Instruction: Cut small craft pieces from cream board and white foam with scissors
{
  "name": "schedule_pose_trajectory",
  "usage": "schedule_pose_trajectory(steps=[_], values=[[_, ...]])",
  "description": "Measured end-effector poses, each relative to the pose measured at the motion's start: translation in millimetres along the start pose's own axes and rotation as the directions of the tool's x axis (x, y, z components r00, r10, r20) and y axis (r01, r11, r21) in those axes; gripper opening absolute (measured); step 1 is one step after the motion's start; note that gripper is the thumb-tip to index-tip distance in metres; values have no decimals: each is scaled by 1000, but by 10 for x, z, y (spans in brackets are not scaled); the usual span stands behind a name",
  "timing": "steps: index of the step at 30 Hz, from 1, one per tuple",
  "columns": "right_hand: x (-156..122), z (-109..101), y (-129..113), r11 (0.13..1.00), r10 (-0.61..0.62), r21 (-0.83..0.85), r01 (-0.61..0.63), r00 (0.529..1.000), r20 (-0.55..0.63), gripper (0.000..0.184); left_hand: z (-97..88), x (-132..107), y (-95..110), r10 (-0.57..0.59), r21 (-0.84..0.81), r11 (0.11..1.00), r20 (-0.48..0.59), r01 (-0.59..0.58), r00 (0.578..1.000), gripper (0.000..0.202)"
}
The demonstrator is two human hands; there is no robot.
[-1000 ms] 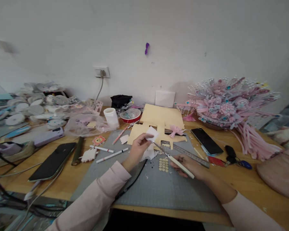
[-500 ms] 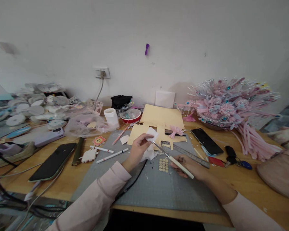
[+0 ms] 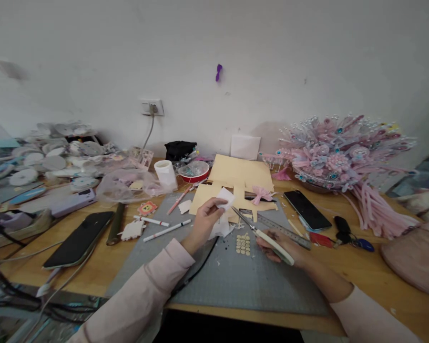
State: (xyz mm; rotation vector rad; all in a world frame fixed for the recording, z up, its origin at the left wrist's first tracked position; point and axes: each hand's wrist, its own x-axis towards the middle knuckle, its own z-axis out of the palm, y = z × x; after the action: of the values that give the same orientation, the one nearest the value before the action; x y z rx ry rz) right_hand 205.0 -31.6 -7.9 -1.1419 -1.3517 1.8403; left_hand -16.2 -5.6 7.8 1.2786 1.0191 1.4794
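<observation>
My left hand (image 3: 204,220) pinches a small white piece of paper (image 3: 225,197) above the grey cutting mat (image 3: 232,278). More white scraps (image 3: 221,229) lie just under it. My right hand (image 3: 284,247) grips white-handled scissors (image 3: 262,235), their blades pointing up-left toward the white paper with a small gap between them. A cluster of small tan cut-out shapes (image 3: 242,244) lies on the mat between my hands. A metal ruler (image 3: 279,229) lies behind the scissors.
Tan card sheets (image 3: 240,176) and a pink bow (image 3: 260,194) lie behind the mat. Two pens (image 3: 166,230), black phones (image 3: 79,239) (image 3: 306,208), a white cup (image 3: 165,174), a red bowl (image 3: 193,171) and a pink flower arrangement (image 3: 338,157) crowd the wooden table (image 3: 372,274).
The scissors have drawn back slightly to the right, away from the white paper, and my right hand has shifted a little right with them. The left hand has stayed put.
</observation>
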Motion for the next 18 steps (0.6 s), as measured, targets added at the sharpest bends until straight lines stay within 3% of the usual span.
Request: schedule_pose_trajectory(steps=[12,18], values=[[17,-6,-17,971,32,-240,-20,998,46,40,20,9,-2,-31,9,999,-13,31,999,19],[19,1,-31,973,33,-231,-17,997,64,39,24,14,-5,-1,-14,1000,-4,1,1000,18]])
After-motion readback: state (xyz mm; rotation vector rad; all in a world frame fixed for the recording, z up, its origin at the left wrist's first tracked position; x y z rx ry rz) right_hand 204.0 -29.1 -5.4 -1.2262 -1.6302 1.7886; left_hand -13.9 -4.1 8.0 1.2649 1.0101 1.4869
